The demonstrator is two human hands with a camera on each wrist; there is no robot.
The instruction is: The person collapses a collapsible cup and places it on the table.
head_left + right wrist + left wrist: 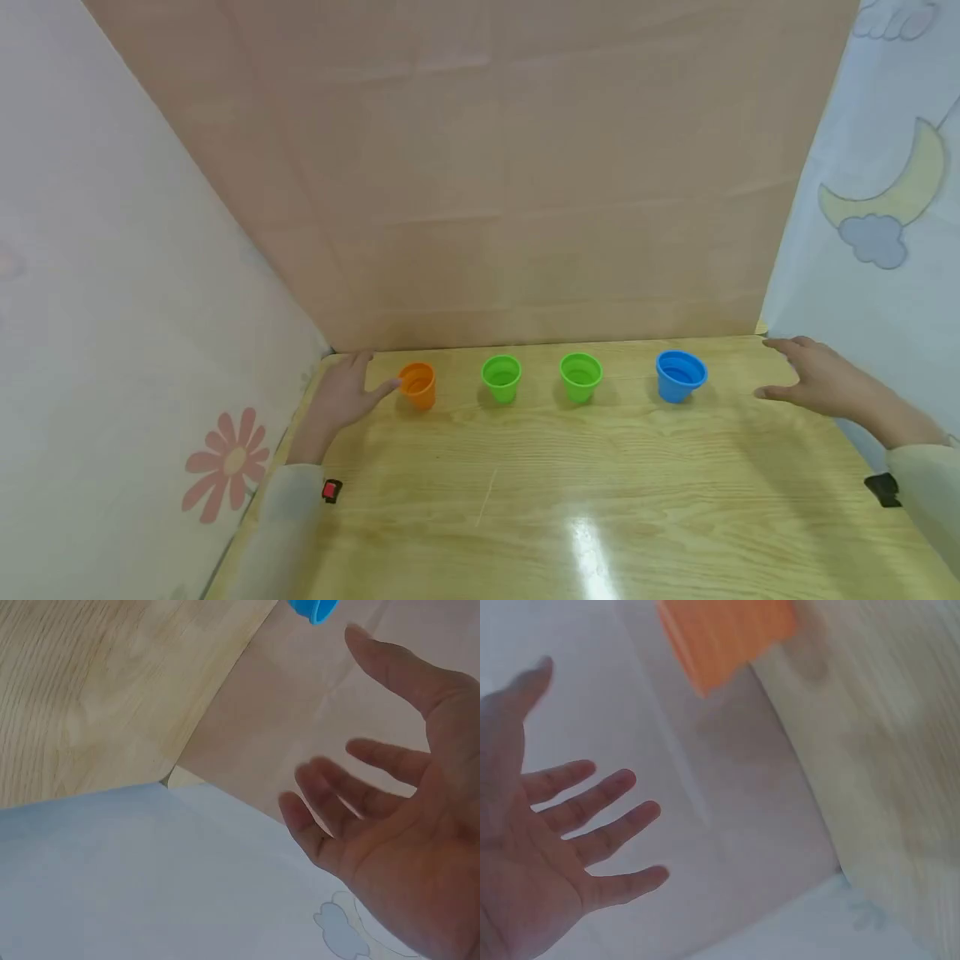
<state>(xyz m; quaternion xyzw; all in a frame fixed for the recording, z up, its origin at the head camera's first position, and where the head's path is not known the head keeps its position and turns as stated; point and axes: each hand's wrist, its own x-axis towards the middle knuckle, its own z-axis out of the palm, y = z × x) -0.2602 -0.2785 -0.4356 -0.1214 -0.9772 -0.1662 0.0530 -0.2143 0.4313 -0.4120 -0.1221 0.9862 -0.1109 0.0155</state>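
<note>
Spread fingers and a stretched thumb mark my left hand (341,400), which is nearest to a small orange cup (417,386). In the head view its thumb tip overlaps the cup's rim, but in the left wrist view a gap separates hand and orange cup (727,637). To the right stand two bright green cups (501,379) (581,377), upright with ribbed insides. A wider blue cup (680,376) is last in the row. My right hand (817,379) hovers to its right, holding nothing, with fingers loosely bent and thumb apart in the right wrist view.
The cups stand near the back edge of a wood-grain table (525,475). Behind it rises a brown sheet (540,183). A white wall with a pink flower (234,460) borders the left; a pale wall with a moon (900,187) borders the right.
</note>
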